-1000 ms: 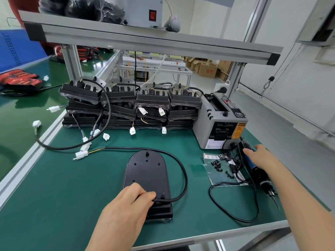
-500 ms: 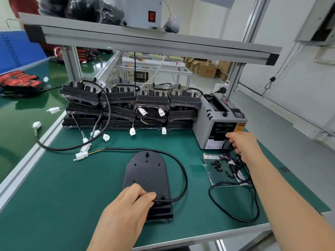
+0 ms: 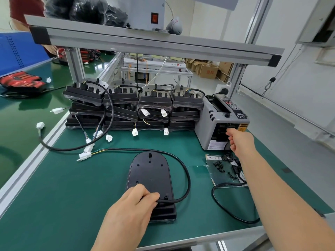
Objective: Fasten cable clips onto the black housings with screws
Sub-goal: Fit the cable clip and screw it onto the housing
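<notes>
move | right hand (image 3: 241,142) up from bench (image 3: 72,196) to dispenser (image 3: 213,115) mouth; fingers curled, grasp cannot tell | left hand (image 3: 130,209) pinches cable (image 3: 187,178) on housing (image 3: 150,171), mid-bench | clips (image 3: 235,168) beside, untouched; tape likely first, screwing waits

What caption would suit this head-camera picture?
Left hand pinches a cable on the black housing; right hand at the grey machine's front.

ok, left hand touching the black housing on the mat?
Touching. Head view: the left hand lies on the near end of the black housing, no gap, pinching its black cable there.
</notes>
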`<state>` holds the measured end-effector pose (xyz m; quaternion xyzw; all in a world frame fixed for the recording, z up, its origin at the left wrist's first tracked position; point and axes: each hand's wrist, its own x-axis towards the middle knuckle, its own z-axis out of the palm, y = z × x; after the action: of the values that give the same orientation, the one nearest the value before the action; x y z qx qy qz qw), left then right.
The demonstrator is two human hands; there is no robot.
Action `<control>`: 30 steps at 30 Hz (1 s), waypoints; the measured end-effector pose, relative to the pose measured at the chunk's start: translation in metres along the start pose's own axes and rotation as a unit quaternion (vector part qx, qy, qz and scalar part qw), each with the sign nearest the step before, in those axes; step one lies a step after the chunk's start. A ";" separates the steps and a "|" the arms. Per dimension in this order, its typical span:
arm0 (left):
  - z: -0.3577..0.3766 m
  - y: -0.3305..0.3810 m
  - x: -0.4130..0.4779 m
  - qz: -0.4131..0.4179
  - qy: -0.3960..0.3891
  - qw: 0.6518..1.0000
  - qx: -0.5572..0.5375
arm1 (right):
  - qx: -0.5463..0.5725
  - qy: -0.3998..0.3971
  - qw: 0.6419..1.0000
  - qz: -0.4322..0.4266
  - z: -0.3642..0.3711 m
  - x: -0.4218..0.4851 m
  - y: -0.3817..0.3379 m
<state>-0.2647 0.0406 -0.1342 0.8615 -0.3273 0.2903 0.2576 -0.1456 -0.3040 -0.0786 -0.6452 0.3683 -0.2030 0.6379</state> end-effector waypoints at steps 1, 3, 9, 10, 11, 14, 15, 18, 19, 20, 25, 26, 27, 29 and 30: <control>0.000 0.000 0.000 0.001 0.000 1.000 0.001 | 0.000 0.007 1.000 -0.005 0.001 0.002 0.001; -0.001 0.001 0.000 0.001 -0.003 1.000 0.007 | -0.003 0.023 1.000 -0.016 0.004 0.003 0.003; -0.002 0.001 0.000 -0.004 -0.012 1.000 0.015 | 0.029 0.058 0.997 -0.043 0.012 -0.001 0.005; -0.002 0.001 0.000 -0.006 -0.012 1.000 0.013 | 0.033 0.059 0.997 -0.049 0.012 -0.002 0.006; -0.002 0.001 0.000 -0.008 -0.012 1.000 0.012 | 0.035 0.059 0.996 -0.052 0.012 -0.004 0.007; -0.002 0.001 -0.001 -0.009 -0.011 1.000 0.013 | 0.037 0.046 0.997 -0.053 0.009 -0.009 0.009; -0.002 0.001 -0.001 -0.008 -0.010 1.000 0.013 | 0.036 0.037 0.997 -0.055 0.007 -0.012 0.010; -0.002 0.002 -0.001 -0.005 -0.005 1.000 0.014 | 0.047 0.000 0.996 -0.071 -0.001 -0.021 0.015; -0.002 0.002 0.000 -0.005 -0.005 1.000 0.015 | 0.050 -0.014 0.996 -0.073 -0.004 -0.024 0.017; -0.002 0.002 -0.001 -0.006 -0.008 1.000 0.014 | 0.051 -0.024 0.996 -0.073 -0.006 -0.027 0.019; -0.003 0.002 -0.001 -0.013 -0.023 1.000 0.006 | 0.034 -0.080 0.993 -0.077 -0.008 -0.044 0.021; -0.003 0.002 -0.001 -0.017 -0.026 1.000 0.003 | 0.025 -0.119 0.989 -0.085 -0.003 -0.051 0.020; -0.003 0.002 -0.001 -0.020 -0.028 0.999 -0.001 | 0.010 -0.168 0.981 -0.096 0.003 -0.061 0.019; -0.004 0.002 -0.002 -0.027 -0.034 0.999 -0.018 | -0.039 -0.272 0.954 -0.122 0.022 -0.086 0.019; -0.005 0.002 -0.002 -0.033 -0.036 0.998 -0.027 | -0.074 -0.321 0.934 -0.139 0.032 -0.100 0.019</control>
<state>-0.2692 0.0433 -0.1321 0.8744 -0.3153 0.2414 0.2788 -0.1907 -0.2071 -0.0798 -0.7661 0.0643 -0.0435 0.6381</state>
